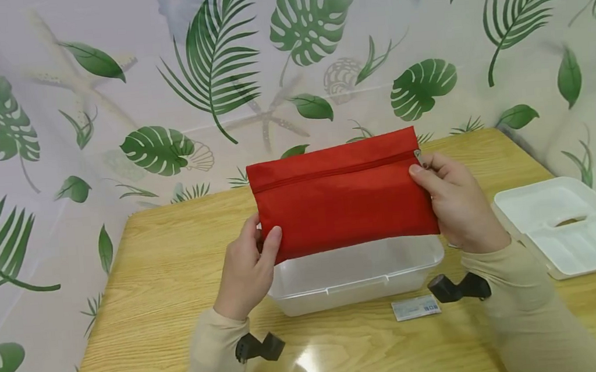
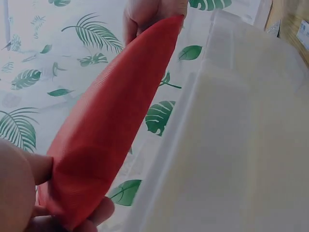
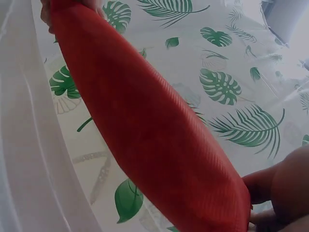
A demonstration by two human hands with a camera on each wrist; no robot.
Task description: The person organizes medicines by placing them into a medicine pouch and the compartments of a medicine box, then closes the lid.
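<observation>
A red zippered pouch (image 1: 347,205) is held up in both hands, a little tilted, its zip closed along the upper part. My left hand (image 1: 246,266) pinches its lower left corner, thumb in front and fingers behind. At the right end my right hand (image 1: 459,202) grips the edge just below the metal zip pull (image 1: 418,154). Both wrist views show the pouch from below, bulging in the middle; its contents are hidden. Beneath it stands a translucent plastic box (image 1: 358,289) without a lid on top, partly covered by the pouch in the head view.
On the wooden table (image 1: 170,295), a white compartmented tray (image 1: 556,200) with a handle slot lies at the right. A small printed packet (image 1: 415,308) lies in front of the box. A leaf-patterned sheet (image 1: 138,93) rises behind the table.
</observation>
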